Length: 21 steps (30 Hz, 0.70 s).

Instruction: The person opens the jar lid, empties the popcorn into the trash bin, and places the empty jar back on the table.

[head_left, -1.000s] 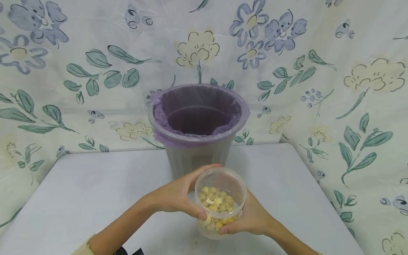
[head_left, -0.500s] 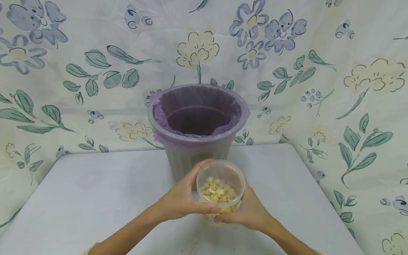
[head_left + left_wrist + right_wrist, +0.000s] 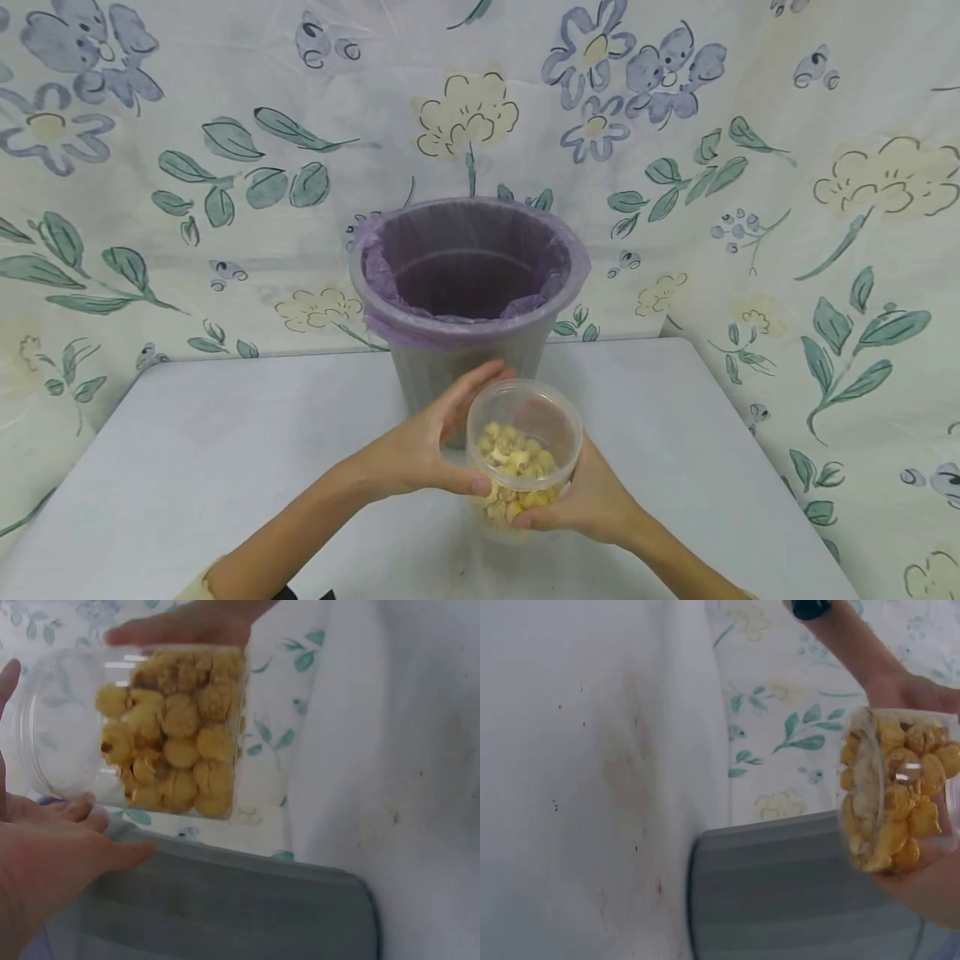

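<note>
A clear plastic jar [image 3: 525,417], partly filled with round yellow popcorn [image 3: 517,454], is held up in front of the bin, slightly tilted. My right hand [image 3: 592,500] grips its right side, thumb across the front. On the other side my left hand [image 3: 416,454] stands spread around the jar, its fingers fairly straight and its thumb at the front wall. The left wrist view shows the jar [image 3: 169,735] side-on, with left fingers [image 3: 67,814] near the rim end. Whether a clear lid covers the top, I cannot tell.
A grey bin [image 3: 420,375] lined with a purple bag [image 3: 472,329] stands behind the jar on the white table [image 3: 247,450]. Floral cloth [image 3: 375,108] hangs behind and at the right. Small dark specks [image 3: 660,886] dot the tabletop.
The jar rose slightly, then came down a little and shifted right. My left fingers have spread and moved off from the jar's far side. The bin has not moved.
</note>
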Available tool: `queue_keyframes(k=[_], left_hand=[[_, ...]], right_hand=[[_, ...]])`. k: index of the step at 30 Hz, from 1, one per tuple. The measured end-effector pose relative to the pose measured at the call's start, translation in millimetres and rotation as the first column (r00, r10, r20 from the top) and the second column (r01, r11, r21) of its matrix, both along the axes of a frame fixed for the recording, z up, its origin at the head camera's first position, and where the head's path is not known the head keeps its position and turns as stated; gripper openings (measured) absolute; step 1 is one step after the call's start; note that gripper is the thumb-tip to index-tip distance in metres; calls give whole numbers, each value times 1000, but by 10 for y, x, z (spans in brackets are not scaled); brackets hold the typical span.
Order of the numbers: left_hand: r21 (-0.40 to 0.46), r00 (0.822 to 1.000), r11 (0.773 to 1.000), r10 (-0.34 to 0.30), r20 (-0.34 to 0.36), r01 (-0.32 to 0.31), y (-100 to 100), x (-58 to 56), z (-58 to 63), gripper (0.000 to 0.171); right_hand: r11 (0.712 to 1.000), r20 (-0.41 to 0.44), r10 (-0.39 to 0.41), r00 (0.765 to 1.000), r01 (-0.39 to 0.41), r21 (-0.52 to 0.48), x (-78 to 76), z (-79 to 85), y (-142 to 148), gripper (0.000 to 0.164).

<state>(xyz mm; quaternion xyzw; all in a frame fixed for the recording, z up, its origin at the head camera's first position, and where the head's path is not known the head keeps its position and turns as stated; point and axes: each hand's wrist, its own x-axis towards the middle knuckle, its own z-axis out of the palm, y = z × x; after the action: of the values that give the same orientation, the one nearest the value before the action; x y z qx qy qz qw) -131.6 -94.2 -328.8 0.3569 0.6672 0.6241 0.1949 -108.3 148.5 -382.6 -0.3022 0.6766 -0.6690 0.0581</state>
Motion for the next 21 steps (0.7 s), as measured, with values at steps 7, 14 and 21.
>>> queue_keyframes(k=[7,14,21], left_hand=[[-4,995,995,-96,30,96,10,-47,-19,110],[1,988,990,139,-69,-139,127,92,-77,103],[-13,940,943,331,-79,-333,257,256,-112,108]], right_hand=[[995,-25,102,995,-102,-17,6,-13,4,106],[999,-63,-19,998,21,31,2,4,-13,108],[991,-98,-111,989,117,59,-3,6,-26,107]])
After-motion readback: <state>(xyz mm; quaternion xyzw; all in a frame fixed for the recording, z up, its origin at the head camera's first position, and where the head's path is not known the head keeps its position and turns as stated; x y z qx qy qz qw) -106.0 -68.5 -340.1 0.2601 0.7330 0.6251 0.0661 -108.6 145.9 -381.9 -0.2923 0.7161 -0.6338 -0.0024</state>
